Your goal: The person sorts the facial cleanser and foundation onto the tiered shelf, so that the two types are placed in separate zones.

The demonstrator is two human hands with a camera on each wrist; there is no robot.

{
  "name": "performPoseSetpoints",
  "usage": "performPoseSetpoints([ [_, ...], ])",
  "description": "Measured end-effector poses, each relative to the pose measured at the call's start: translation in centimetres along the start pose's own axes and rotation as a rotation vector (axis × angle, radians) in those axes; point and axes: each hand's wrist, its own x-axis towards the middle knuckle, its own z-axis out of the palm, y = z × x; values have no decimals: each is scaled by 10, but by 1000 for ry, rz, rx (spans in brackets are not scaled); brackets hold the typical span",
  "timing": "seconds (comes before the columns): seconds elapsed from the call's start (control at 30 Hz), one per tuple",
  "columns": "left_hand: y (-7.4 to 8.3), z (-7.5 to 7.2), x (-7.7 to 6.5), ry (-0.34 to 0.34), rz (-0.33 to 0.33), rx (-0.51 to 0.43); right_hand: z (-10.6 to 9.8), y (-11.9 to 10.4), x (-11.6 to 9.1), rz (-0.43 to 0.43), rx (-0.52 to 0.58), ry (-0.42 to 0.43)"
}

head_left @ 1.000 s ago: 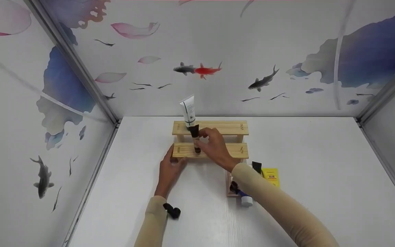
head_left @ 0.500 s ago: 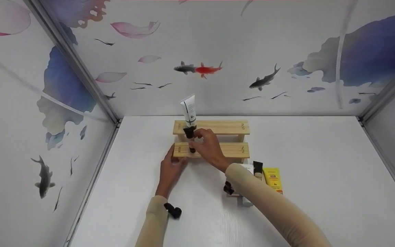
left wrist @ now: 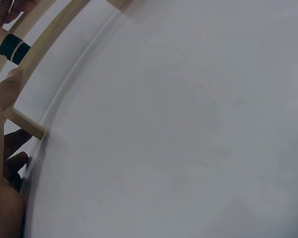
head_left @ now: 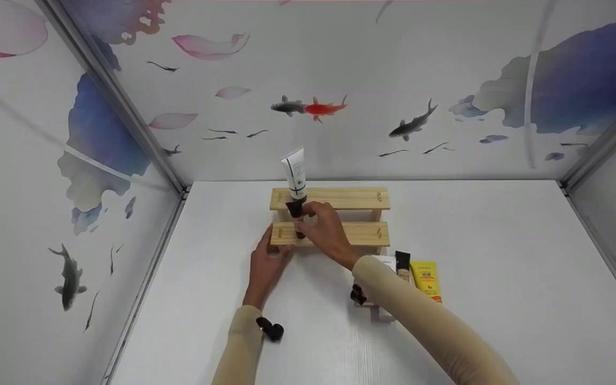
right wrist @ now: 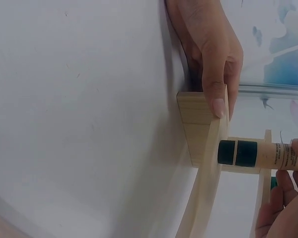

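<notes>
Small beige tube with a black cap and a flat black end [right wrist: 268, 155]: stands upright, capped end down, at the left part of the lower board [head_left: 367, 235] of a pale wooden 2-tier stand [head_left: 351, 199]. Bears small dark print on the body. Seems to meet the board; how much weight rests there, impossible to tell.

Right hand [head_left: 325, 227]: pinches the beige tube above the cap, between thumb and fingers. Left hand [head_left: 267, 267]: grips the left end of the lower board, thumb at the front edge, other fingers round the end.

Just behind the beige tube, on the upper tier: white tube with dark print and a dark cap [head_left: 295, 174], standing cap-down near the left end.

In front of the stand's right end: black-and-beige tube [head_left: 402, 264] just beside a yellow tube with red marks [head_left: 424, 275], partly behind a beige right sleeve [head_left: 425, 315]. Also a white item [head_left: 386, 261], too covered to identify. Under the stand: glossy white table [head_left: 500, 240]. Behind: white wall panel [head_left: 351, 64] painted with gray and red fish.
</notes>
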Motion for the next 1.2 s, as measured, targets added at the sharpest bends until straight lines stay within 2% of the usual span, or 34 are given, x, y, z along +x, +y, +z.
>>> performPoseSetpoints([
  [0.33,0,2,0,-1,5,8,-13,1,-3,-17,21,0],
  [0.53,-1,1,-1,9,-28,6,-28,6,-8,-53,16,7],
  [0.7,-3,0,-1,-2,-21,-19,-44,14,-12,-76,34,14],
  [0.9,-5,0,0,1,3,-9,-65,24,-17,-54,39,33],
  [1.2,-2,0,0,2,-3,7,-92,36,-31,-6,35,82],
])
